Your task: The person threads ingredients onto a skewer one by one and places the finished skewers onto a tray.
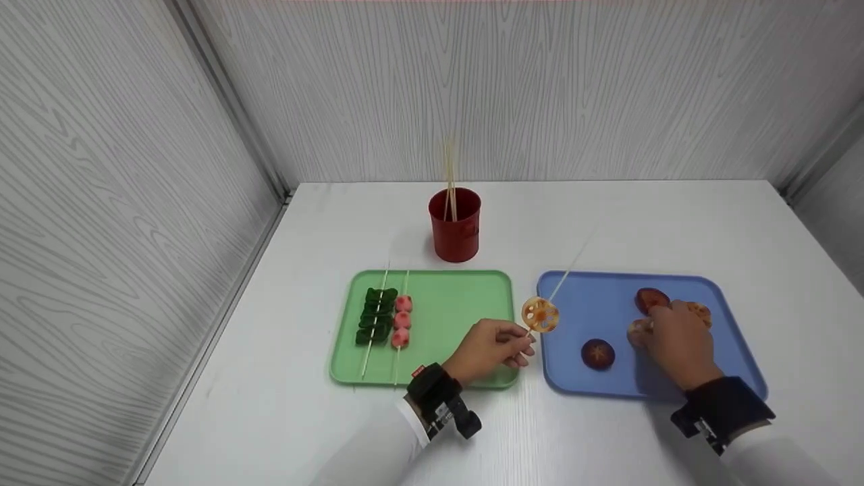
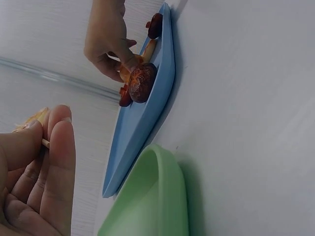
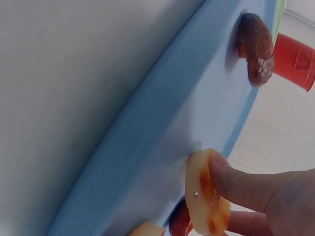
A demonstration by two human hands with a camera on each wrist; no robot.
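- The left hand (image 1: 487, 349), low in the middle of the head view, pinches a thin skewer (image 1: 565, 275) between thumb and fingertips, near the skewer's lower end.
- A lotus slice (image 1: 540, 314) is threaded on that skewer just above the left fingertips, over the gap between the two trays; the bare stick runs up and right from it.
- In the left wrist view the skewer end shows between the curled left fingers (image 2: 58, 147) at the lower left of the frame.
- The right hand (image 1: 678, 341) is at the right of the head view, over the blue tray (image 1: 580, 378), fingers bent onto a second slice (image 3: 206, 194).
- In the right wrist view that slice stands on edge, gripped by the fingertips (image 3: 236, 179) and lifted against the tray floor.
- A mushroom (image 1: 597, 354) lies on the blue tray, left of the right hand; another mushroom cap (image 1: 651, 299) lies just above the fingers.
- The green tray (image 1: 459, 297) to the left carries two filled skewers, green pieces (image 1: 376, 315) beside pink pieces (image 1: 402, 320).
- A red cup (image 1: 455, 226) with spare sticks stands behind the trays.
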